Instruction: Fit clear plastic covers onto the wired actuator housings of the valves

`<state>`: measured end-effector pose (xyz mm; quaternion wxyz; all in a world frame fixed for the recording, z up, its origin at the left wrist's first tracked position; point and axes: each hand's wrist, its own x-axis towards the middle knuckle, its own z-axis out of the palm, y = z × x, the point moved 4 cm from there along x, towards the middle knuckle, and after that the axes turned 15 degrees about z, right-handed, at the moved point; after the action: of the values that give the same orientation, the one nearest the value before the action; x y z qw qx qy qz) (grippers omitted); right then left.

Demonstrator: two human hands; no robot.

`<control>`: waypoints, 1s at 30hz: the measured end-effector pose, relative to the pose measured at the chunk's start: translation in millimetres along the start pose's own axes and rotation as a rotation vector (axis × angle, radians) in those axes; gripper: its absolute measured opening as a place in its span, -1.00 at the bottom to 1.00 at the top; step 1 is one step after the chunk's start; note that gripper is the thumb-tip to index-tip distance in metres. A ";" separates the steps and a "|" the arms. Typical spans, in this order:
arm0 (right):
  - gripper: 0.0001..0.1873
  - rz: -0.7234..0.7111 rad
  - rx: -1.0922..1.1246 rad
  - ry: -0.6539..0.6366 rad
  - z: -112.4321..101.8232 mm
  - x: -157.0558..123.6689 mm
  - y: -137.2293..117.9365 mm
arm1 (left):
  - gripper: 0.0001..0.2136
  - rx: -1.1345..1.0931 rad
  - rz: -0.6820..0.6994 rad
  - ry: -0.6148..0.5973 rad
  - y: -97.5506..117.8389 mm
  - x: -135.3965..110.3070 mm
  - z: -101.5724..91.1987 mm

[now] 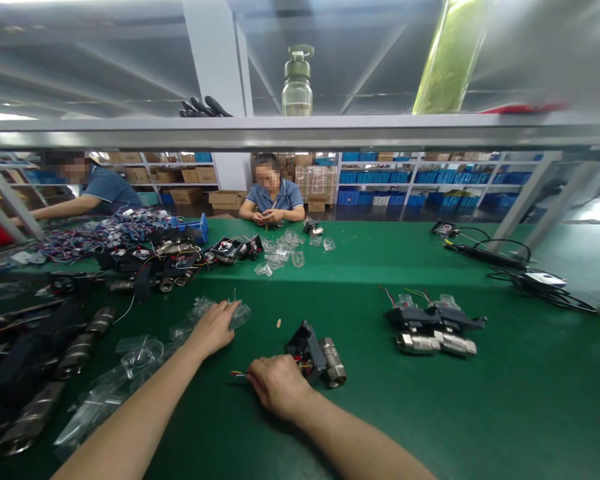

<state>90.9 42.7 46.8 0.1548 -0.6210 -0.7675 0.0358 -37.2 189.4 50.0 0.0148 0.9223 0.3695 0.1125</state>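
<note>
On the green table (530, 413), right in front: a black box (313, 353) with a shiny metal pipe (334, 363) along its right side. Tipped on edge, by the look of it, with little red and yellow bits (305, 367) inside, near the right hand (280, 385). Thin coloured wires (237, 374) poking out past that hand, curled in and seemingly pinching them. Farther left, the left hand (214, 331), stretched out onto a clear plastic cup (242, 316). No telling whether gripping it or just touching it.

Looks like a two-hand step: minding the wires with one hand, getting at a clear cup with the other. Calls, most likely, for a soft pinch on the thin plastic and no tug on the wires.

Just above the box, a tiny tan bit (279, 323). Off to the right, two more black boxes (435, 319) with metal pipes, side by side, clear tops on, wires sticking up. Beside the left arm (145, 413), a heap of clear plastic (140, 357); past that, a big pile of dark boxes and pipes (25, 360). Across the table, a person in a blue shirt (280, 198), hands close together.
</note>
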 end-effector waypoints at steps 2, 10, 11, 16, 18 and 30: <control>-0.81 0.004 0.013 -0.022 0.2 0.1 0.1 | -0.56 -0.070 -0.009 0.018 1.6 -10.1 -3.4; -0.80 0.027 0.070 -0.066 -0.9 -0.5 -0.3 | -0.61 -0.321 -0.264 0.051 10.5 -79.5 -8.4; -0.80 0.027 0.074 -0.072 -0.4 -0.5 -0.2 | -0.58 -0.354 -0.297 0.039 12.5 -86.9 -6.0; -0.78 0.029 0.090 -0.086 2.5 -0.1 0.1 | -0.49 -0.578 -0.351 -0.081 19.2 -109.5 4.8; -0.78 0.036 0.092 -0.091 3.0 0.0 0.3 | -0.39 -0.715 -0.329 -0.164 19.2 -114.8 6.2; -0.79 0.078 0.204 -0.109 4.3 2.0 3.2 | -0.33 -0.623 -0.166 -0.215 50.1 -124.4 -10.7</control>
<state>92.3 46.0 42.2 0.1738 -0.6285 -0.7424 0.1534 -92.9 67.2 41.5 0.3436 0.8469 0.3875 0.1207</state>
